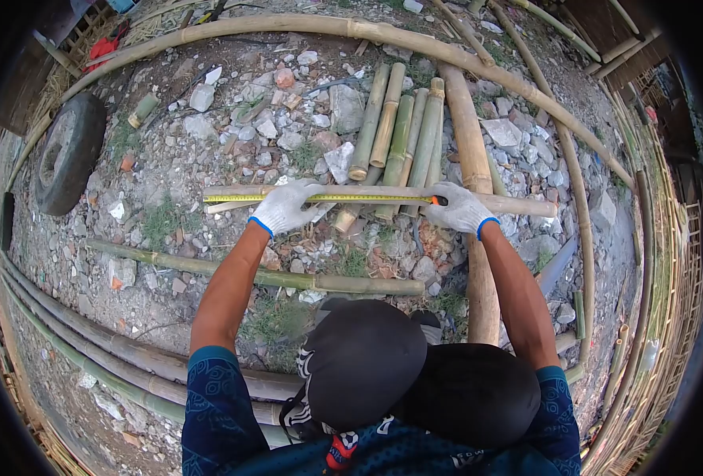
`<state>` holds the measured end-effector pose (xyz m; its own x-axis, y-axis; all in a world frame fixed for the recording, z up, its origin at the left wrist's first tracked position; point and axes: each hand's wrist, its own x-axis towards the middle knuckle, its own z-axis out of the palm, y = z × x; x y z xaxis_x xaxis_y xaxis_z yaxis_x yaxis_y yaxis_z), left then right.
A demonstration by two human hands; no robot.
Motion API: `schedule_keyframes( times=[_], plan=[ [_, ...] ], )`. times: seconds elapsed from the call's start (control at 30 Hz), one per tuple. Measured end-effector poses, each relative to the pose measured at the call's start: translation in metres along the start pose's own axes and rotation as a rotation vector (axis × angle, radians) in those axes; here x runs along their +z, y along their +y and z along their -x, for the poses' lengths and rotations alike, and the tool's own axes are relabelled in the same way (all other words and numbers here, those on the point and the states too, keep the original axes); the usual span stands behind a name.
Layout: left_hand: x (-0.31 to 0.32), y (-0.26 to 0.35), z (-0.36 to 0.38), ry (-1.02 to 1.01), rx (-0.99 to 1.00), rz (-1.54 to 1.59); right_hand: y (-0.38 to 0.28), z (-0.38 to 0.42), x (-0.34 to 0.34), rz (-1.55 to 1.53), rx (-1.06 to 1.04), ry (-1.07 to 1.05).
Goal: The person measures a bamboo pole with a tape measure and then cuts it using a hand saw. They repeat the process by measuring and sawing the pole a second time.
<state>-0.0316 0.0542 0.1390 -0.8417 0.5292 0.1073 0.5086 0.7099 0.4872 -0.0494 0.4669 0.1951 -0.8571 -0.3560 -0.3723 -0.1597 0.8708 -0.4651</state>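
A length of bamboo [518, 206] lies crosswise in front of me, with the yellow tape blade [367, 197] stretched along it. My left hand [286, 208], in a white glove with a blue cuff, is closed around the bamboo and the blade, left of centre. The blade's end extends past it to the left. My gloved right hand [461, 209] is closed on the orange and black tape measure [437, 201], held against the bamboo; the glove hides most of its case. Several cut bamboo pieces [400, 139] lie side by side just beyond the blade.
A thick bamboo pole [469, 143] runs away from me under the right hand's side. Nearer lies a green bamboo pole [351, 284]. An old tyre [70, 155] stands at the left. Rubble [347, 107] covers the ground, and long poles [153, 357] lie at lower left.
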Motion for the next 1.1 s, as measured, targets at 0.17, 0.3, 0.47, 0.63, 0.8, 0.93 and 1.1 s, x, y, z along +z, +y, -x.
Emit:
schedule_keyframes(
  times=[0.17, 0.3, 0.47, 0.63, 0.8, 0.93, 1.1],
  plan=[
    [-0.0072, 0.0031, -0.0015, -0.128, -0.087, 0.030, 0.0019, -0.0013, 0.0009, 0.007, -0.005, 0.005],
    [-0.0077, 0.0036, -0.0017, -0.139, -0.080, 0.020, 0.0003, 0.0003, 0.0002, 0.003, -0.008, 0.012],
    [-0.0054, 0.0024, 0.0010, -0.103, -0.041, 0.014, -0.0015, 0.0017, -0.0001, -0.015, -0.009, 0.012],
    [-0.0043, 0.0024, -0.0001, -0.078, -0.017, -0.005, -0.0041, 0.0032, -0.0011, -0.031, -0.010, 0.016],
    [-0.0045, 0.0021, 0.0013, 0.012, 0.065, -0.040, -0.0048, 0.0038, -0.0006, -0.044, -0.017, 0.038],
    [-0.0057, 0.0053, 0.0012, 0.011, 0.045, -0.033, -0.0055, 0.0041, -0.0004, -0.030, -0.008, 0.046],
    [-0.0050, 0.0054, 0.0013, 0.004, 0.046, -0.024, -0.0025, 0.0026, 0.0009, -0.033, -0.012, 0.036]
  ],
)
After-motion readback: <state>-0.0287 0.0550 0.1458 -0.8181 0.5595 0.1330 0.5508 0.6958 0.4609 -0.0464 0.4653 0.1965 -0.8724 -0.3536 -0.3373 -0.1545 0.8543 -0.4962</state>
